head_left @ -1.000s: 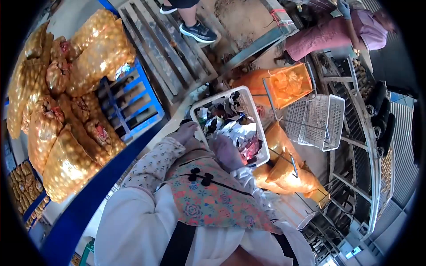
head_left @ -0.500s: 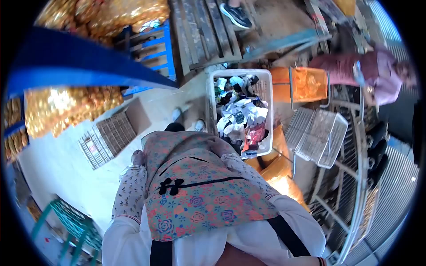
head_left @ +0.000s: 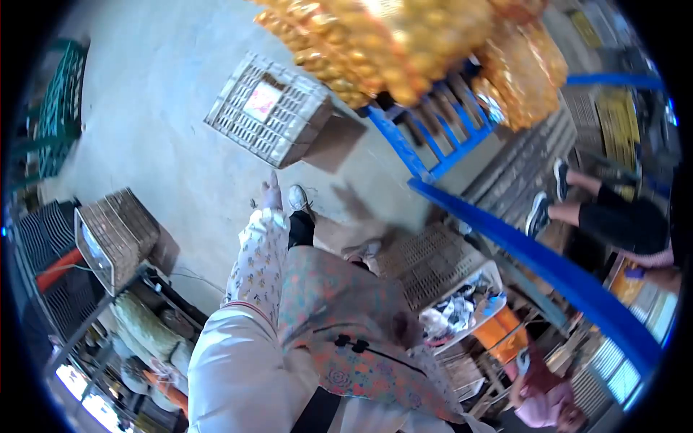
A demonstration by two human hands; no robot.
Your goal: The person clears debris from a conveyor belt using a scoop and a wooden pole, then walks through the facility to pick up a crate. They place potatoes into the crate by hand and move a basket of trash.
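Note:
My left hand (head_left: 271,193) reaches forward, fingers stretched out and holding nothing. Just past its fingertips, apart from them, a slatted grey-white plastic crate (head_left: 234,119) with a white and pink label (head_left: 261,101) sits on the concrete floor. My right hand (head_left: 408,328) is a dim blur beside my flowered apron (head_left: 339,296); its fingers cannot be made out. Nearest to that side are a brown slatted crate (head_left: 426,260) and a white bin (head_left: 493,278) with crumpled black and white scraps inside.
Mesh sacks of round yellow produce (head_left: 404,36) rest on a blue metal frame (head_left: 447,162), with a blue bar (head_left: 534,256) running right. Another crate (head_left: 119,234) and a green rack (head_left: 61,108) stand left. A person in pink (head_left: 545,400) and another person's legs (head_left: 577,209) are at right.
My view and body have turned left, so the labelled crate now lies straight ahead and the white bin to my right. My left hand has extended from beside the apron towards the crate.

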